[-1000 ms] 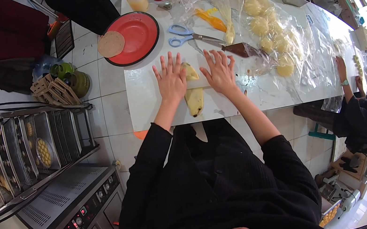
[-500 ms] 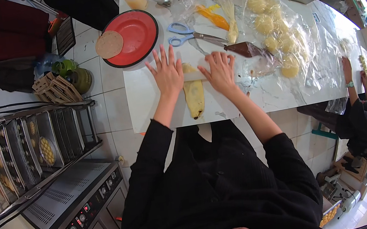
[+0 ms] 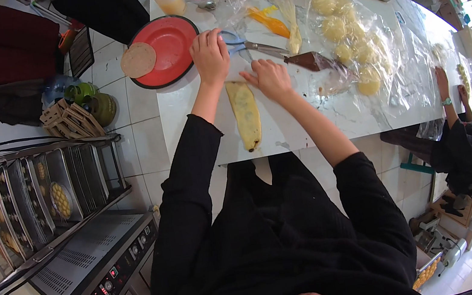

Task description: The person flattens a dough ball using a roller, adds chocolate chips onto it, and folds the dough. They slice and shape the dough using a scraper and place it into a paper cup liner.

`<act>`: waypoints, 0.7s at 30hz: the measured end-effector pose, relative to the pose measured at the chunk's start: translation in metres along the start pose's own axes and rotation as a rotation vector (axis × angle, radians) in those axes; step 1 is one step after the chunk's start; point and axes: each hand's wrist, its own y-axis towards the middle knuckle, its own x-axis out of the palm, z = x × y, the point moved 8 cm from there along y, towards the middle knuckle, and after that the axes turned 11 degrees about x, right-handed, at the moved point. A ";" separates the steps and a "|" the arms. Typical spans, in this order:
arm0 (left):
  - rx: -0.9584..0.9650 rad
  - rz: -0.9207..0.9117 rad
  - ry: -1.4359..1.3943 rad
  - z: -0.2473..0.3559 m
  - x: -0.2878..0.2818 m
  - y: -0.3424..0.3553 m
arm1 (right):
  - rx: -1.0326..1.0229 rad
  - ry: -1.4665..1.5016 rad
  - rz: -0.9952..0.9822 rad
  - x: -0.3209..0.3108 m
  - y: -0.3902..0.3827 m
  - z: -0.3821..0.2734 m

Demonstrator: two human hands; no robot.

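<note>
The table [image 3: 181, 107] stretches away from the worker, who stands at its near edge. Call the dough [image 3: 246, 118] the clock's centre, the worker at six: pale balls [image 3: 333, 29] sit under clear plastic at two, and the red plate [image 3: 171, 50] at about eleven. The dough lies flat, lengthwise from six to twelve. The left hand [image 3: 211, 56] is at eleven, fingers bent and close together; the right hand [image 3: 272, 78] is at one, fingers folded together, thumb stretched leftward. I can't tell whether either pinches anything. Scissors [image 3: 251, 45] lie past them, towards twelve.
</note>
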 end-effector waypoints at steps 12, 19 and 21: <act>-0.164 -0.431 -0.483 0.096 -0.077 -0.178 | 0.454 0.034 0.062 -0.040 -0.073 0.078; -0.167 -0.326 -0.516 0.089 -0.064 -0.182 | 0.160 0.063 0.444 -0.062 -0.116 0.027; -0.198 -0.317 -0.534 0.087 -0.062 -0.182 | 0.096 0.318 0.217 -0.036 -0.139 0.005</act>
